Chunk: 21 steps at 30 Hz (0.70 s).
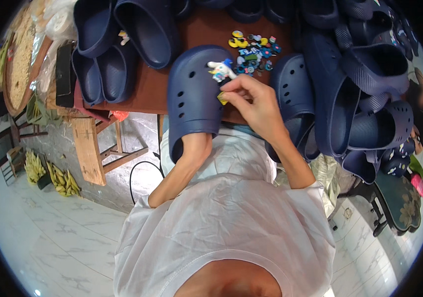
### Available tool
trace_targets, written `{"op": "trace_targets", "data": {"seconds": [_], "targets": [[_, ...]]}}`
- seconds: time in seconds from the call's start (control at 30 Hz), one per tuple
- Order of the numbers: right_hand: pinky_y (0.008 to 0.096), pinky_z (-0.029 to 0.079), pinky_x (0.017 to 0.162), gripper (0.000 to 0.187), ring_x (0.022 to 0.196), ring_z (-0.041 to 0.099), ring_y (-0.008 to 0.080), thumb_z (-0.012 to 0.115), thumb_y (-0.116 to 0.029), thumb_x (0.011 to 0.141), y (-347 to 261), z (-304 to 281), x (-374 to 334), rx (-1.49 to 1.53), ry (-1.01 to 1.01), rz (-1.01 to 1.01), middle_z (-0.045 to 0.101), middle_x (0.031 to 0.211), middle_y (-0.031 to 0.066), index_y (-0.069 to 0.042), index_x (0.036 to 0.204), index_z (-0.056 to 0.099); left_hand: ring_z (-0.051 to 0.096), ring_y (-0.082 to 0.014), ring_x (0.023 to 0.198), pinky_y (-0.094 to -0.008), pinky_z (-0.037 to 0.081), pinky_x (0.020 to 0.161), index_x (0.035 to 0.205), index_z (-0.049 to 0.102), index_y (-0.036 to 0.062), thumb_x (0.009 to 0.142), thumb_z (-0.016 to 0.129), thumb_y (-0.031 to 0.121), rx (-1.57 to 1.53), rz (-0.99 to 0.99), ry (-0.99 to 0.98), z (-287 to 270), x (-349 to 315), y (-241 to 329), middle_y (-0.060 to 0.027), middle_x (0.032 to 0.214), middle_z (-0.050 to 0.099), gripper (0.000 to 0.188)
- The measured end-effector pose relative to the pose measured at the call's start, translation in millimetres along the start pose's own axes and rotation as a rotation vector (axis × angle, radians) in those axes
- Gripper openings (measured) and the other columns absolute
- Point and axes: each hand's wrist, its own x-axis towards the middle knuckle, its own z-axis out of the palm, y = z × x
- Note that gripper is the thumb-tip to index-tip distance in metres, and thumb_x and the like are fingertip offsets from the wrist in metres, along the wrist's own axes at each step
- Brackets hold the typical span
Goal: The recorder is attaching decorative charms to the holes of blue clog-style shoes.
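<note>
A navy blue clog [191, 81] with round vent holes stands toe-away in front of me. My left hand [196, 147] reaches into it through the heel opening, and its fingers are hidden inside. A white and blue figure charm [220, 71] sits on the upper at the toe's right side. Just below that charm, my right hand [251, 99] pinches a small yellow shoe charm [223, 98] between thumb and forefinger at the clog's right edge. Whether the yellow piece is in a hole, I cannot tell.
Beyond the clog lies a pile of small colourful charms [253, 52] on the brown tabletop [196, 27]. More navy clogs crowd both sides, including a pair [144, 29] at the far left and a stack [335, 94] at the right. A wooden stool [90, 148] stands lower left.
</note>
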Motion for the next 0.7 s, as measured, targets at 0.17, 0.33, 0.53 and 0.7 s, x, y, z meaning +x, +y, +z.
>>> {"op": "trace_targets", "data": {"seconds": [0.17, 0.33, 0.53, 0.7], "targets": [[0.0329, 0.053, 0.068, 0.009, 0.074, 0.07, 0.0231, 0.072, -0.004, 0.086, -2.2, 15.0, 1.8, -0.119, 0.01, -0.068, 0.068, 0.083, 0.0099, -0.001, 0.091, 0.066, 0.061, -0.0149, 0.112, -0.0324, 0.051, 0.1, 0.128, 0.056, 0.0094, 0.105, 0.054, 0.022, 0.048, 0.005, 0.092, -10.9, -6.4, 6.5, -0.0042, 0.127, 0.062, 0.026], [0.0375, 0.052, 0.068, 0.01, 0.075, 0.068, 0.0281, 0.072, -0.006, 0.085, -5.1, 16.1, 1.9, -0.206, -0.01, -0.098, 0.066, 0.084, 0.01, -0.002, 0.089, 0.064, 0.054, -0.0095, 0.118, -0.0286, 0.045, 0.103, 0.134, 0.05, 0.014, 0.106, 0.053, 0.025, 0.063, -0.048, 0.108, -10.9, -13.6, 7.0, 0.0016, 0.131, 0.056, 0.03], [0.0369, 0.051, 0.067, 0.009, 0.075, 0.066, 0.0276, 0.072, -0.007, 0.086, 0.5, 17.1, -2.2, -0.208, 0.09, -0.119, 0.065, 0.086, 0.0102, -0.003, 0.091, 0.065, 0.057, -0.0105, 0.113, -0.0282, 0.048, 0.1, 0.131, 0.053, 0.0127, 0.106, 0.054, 0.021, 0.022, -0.058, 0.074, -1.6, -10.2, 6.9, 0.0003, 0.126, 0.059, 0.026], [0.0337, 0.05, 0.066, 0.01, 0.072, 0.064, 0.0255, 0.072, -0.005, 0.087, 13.6, 15.4, -1.5, -0.2, 0.192, -0.189, 0.064, 0.088, 0.0106, -0.003, 0.096, 0.068, 0.06, -0.0146, 0.113, -0.03, 0.05, 0.1, 0.129, 0.056, 0.0058, 0.106, 0.051, 0.018, -0.017, -0.068, 0.029, 3.5, -1.2, -2.2, -0.0047, 0.125, 0.063, 0.026]]}}
